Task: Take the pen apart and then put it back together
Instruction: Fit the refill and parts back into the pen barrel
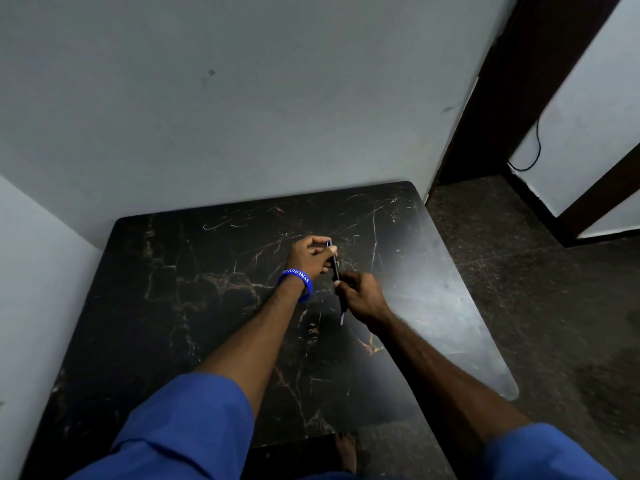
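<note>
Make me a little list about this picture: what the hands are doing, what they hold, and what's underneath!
left hand: left hand pinches the far end of the slim black pen
right hand: right hand grips the pen's near part
pen: held above the table, thin tip poking out below the right hand
wrist: blue rubber wristband on left
surface: black marble-patterned table
</note>
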